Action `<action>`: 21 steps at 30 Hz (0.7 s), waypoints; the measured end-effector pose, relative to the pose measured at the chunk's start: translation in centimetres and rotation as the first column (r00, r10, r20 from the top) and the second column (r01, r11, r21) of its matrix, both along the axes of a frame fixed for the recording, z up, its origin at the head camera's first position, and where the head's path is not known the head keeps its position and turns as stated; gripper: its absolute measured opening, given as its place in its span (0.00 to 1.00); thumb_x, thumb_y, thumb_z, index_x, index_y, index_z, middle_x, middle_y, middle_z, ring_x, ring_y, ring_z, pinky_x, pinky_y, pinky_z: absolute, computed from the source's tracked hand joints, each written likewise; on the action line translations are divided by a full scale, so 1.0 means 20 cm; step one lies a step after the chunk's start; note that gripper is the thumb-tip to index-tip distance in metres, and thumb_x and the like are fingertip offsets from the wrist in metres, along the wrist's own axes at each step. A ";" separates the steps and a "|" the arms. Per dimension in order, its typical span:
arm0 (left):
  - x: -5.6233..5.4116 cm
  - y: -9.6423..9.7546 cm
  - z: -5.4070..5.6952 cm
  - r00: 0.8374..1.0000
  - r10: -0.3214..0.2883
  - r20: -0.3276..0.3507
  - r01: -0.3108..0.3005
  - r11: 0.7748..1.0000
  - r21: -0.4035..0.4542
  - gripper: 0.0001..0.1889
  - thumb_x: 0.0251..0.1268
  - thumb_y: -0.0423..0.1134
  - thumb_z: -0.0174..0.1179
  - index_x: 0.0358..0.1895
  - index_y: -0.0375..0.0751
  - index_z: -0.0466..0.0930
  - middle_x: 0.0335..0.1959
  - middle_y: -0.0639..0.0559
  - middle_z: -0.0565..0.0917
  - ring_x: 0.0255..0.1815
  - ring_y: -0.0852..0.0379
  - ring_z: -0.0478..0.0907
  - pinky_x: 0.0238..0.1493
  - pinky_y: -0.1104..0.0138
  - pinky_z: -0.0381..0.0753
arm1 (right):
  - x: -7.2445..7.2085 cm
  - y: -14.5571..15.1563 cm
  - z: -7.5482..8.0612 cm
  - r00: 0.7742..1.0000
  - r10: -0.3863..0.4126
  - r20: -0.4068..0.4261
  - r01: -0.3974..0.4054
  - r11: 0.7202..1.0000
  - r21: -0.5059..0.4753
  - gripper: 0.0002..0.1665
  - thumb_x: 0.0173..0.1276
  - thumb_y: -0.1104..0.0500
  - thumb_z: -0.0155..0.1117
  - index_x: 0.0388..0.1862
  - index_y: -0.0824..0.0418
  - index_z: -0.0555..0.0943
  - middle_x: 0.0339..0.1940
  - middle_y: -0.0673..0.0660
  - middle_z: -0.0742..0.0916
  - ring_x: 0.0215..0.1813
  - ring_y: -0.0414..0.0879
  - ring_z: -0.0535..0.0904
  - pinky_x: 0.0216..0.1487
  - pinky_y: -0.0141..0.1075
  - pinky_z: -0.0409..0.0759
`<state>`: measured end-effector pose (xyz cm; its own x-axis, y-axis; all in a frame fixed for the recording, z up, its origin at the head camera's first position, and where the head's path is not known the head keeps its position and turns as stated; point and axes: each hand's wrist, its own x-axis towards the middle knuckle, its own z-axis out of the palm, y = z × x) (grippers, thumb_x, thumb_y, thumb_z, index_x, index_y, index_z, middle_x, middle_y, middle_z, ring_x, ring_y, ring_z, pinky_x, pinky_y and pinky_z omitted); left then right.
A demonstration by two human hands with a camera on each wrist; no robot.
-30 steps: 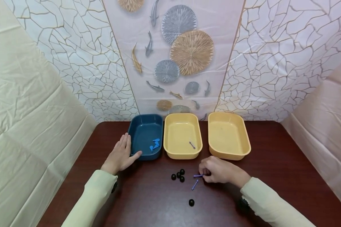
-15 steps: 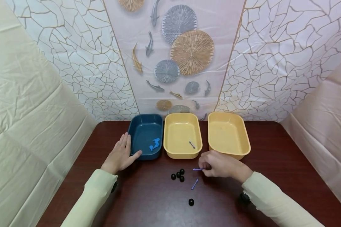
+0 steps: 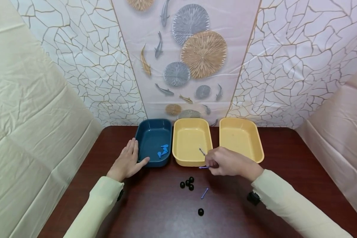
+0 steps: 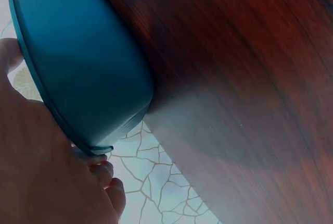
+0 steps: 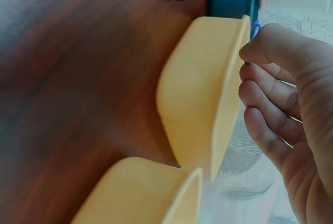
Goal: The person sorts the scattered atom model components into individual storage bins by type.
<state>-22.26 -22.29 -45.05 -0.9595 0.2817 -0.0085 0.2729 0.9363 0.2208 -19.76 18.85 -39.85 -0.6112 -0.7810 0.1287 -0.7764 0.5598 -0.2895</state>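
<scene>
My right hand [image 3: 230,162] pinches a small purple stick with knobbed ends [image 3: 203,167] between thumb and forefinger, at the near right corner of the middle yellow tray [image 3: 190,135]. In the right wrist view, the stick's tip [image 5: 256,28] pokes out past the thumb. Another purple stick [image 3: 202,151] lies inside that tray. My left hand [image 3: 125,162] rests against the left side of the dark blue tray [image 3: 151,137], fingers straight along the rim and thumb over the near edge. Several blue drop-shaped pieces [image 3: 163,152] lie in the blue tray.
A second yellow tray [image 3: 238,135], partly behind my right hand, stands at the right. On the dark red wooden table [image 3: 154,208] are a cluster of several black balls [image 3: 187,182], a loose purple stick [image 3: 204,193] and a lone black ball [image 3: 200,212] nearer me.
My right hand has lifted the purple stick off the table and carried it away from me, up to the middle tray's near corner. My left hand has stayed on the blue tray.
</scene>
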 end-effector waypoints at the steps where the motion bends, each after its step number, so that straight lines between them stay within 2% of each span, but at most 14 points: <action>1: 0.00 0.00 0.00 1.000 0.000 0.000 0.000 1.000 -0.001 0.52 0.78 0.64 0.49 0.84 0.24 0.43 0.87 0.29 0.45 0.88 0.28 0.44 0.86 0.38 0.51 | -0.01 -0.01 0.01 1.000 0.006 -0.003 -0.006 1.000 -0.004 0.08 0.61 0.66 0.74 0.29 0.54 0.85 0.25 0.45 0.81 0.29 0.32 0.75 0.30 0.24 0.76; 5: 0.00 0.01 0.01 1.000 -0.002 -0.002 0.002 1.000 -0.005 0.52 0.78 0.64 0.49 0.84 0.24 0.44 0.87 0.29 0.46 0.88 0.28 0.44 0.85 0.38 0.52 | -0.05 -0.03 0.07 1.000 0.016 -0.014 -0.017 1.000 -0.011 0.10 0.60 0.67 0.73 0.27 0.53 0.83 0.25 0.48 0.82 0.29 0.36 0.77 0.30 0.25 0.76; 11: 0.00 0.01 0.01 1.000 -0.003 -0.003 0.003 1.000 -0.009 0.52 0.79 0.65 0.49 0.84 0.24 0.43 0.87 0.29 0.46 0.88 0.28 0.44 0.85 0.38 0.52 | -0.12 -0.08 0.11 0.999 -0.008 -0.053 0.007 1.000 -0.002 0.07 0.60 0.65 0.73 0.29 0.53 0.85 0.29 0.48 0.85 0.34 0.43 0.83 0.37 0.29 0.81; 21: 0.00 0.01 0.01 1.000 -0.004 -0.004 0.004 1.000 -0.003 0.51 0.78 0.64 0.49 0.83 0.24 0.44 0.87 0.28 0.46 0.88 0.28 0.44 0.85 0.38 0.52 | -0.22 -0.12 0.08 0.998 -0.059 -0.003 0.059 0.998 -0.028 0.08 0.62 0.66 0.72 0.29 0.53 0.85 0.29 0.48 0.85 0.35 0.46 0.83 0.39 0.32 0.81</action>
